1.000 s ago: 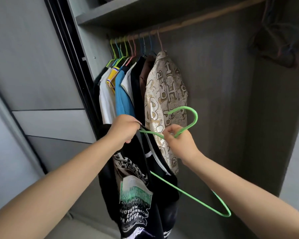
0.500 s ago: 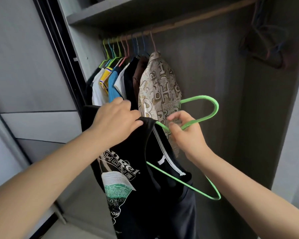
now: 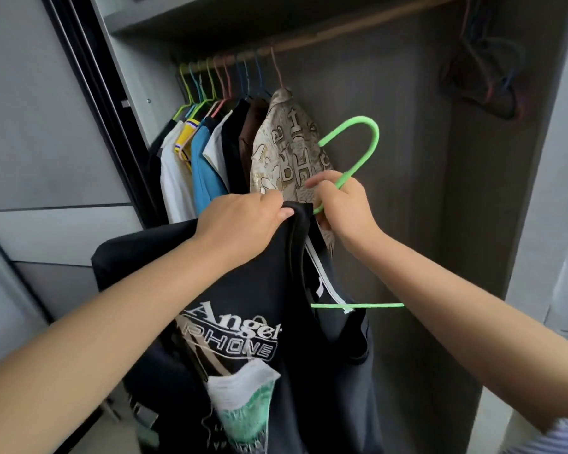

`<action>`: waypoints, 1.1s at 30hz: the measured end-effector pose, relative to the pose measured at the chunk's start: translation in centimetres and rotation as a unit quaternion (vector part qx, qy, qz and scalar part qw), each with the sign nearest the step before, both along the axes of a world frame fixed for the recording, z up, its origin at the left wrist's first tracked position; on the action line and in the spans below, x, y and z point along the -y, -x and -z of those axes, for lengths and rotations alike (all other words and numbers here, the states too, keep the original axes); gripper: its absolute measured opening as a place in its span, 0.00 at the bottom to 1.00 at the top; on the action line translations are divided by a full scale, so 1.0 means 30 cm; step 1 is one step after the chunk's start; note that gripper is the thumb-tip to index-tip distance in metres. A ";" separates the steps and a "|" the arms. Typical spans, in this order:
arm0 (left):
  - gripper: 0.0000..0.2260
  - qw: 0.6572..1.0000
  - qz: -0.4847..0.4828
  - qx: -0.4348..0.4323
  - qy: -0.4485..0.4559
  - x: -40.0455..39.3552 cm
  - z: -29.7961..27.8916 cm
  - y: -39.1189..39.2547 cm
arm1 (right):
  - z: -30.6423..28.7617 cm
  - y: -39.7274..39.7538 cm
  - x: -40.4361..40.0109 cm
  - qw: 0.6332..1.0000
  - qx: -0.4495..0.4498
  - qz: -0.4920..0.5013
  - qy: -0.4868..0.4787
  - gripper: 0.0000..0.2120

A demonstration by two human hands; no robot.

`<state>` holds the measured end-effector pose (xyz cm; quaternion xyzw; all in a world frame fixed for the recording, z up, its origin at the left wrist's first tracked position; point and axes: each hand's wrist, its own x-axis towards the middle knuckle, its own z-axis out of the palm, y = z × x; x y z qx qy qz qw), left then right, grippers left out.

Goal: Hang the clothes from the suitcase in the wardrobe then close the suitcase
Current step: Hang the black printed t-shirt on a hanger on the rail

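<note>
Green hanger (image 3: 373, 144): neck hidden inside the right hand (image 3: 345, 208), most of the triangle buried in the black T-shirt (image 3: 276, 306); only the hook and a short bar at mid-right show. T-shirt hem cut by the bottom edge of the frame, lower print blurred. Left hand (image 3: 240, 221) fingertips tucked behind the shirt's collar. Rail (image 3: 358, 26) runs out the top edge. Dark tangle of spare hangers (image 3: 486, 77), upper right: too dim to count. Hung clothes (image 3: 210, 152) overlap, lower parts hidden behind arms and shirt. Suitcase out of view.
</note>
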<state>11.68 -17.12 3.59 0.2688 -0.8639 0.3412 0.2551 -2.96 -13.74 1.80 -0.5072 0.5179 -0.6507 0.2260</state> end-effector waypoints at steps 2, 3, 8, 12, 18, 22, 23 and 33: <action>0.18 0.999 -0.007 -0.027 -0.016 -0.011 0.003 0.016 | -0.027 0.002 0.023 1.000 -0.010 0.020 0.003 0.10; 0.18 0.999 -0.001 -0.048 -0.022 -0.004 -0.001 0.028 | -0.038 -0.001 0.034 1.000 -0.015 0.026 0.006 0.12; 0.20 0.997 0.013 -0.077 -0.022 -0.009 -0.006 0.052 | -0.061 -0.005 0.050 0.997 -0.071 -0.029 -0.004 0.17; 0.16 0.981 -0.072 -0.087 -0.155 0.024 -0.015 0.010 | -0.025 0.042 0.035 0.993 -0.072 -0.070 0.066 0.09; 0.19 0.967 -0.104 -0.145 -0.180 0.082 -0.058 -0.081 | 0.194 0.105 -0.012 0.934 -0.322 -0.098 0.122 0.17; 0.19 0.967 -0.094 -0.156 -0.176 0.091 -0.088 -0.102 | 0.318 0.051 0.035 0.829 -0.438 -0.290 -0.193 0.26; 0.19 0.969 -0.089 -0.156 -0.169 0.093 -0.091 -0.108 | 0.343 0.040 0.053 0.828 -0.428 -0.294 -0.210 0.26; 0.19 0.958 -0.150 -0.183 -0.162 0.124 -0.071 -0.307 | 0.370 0.153 0.142 0.788 -0.553 -0.117 -0.243 0.03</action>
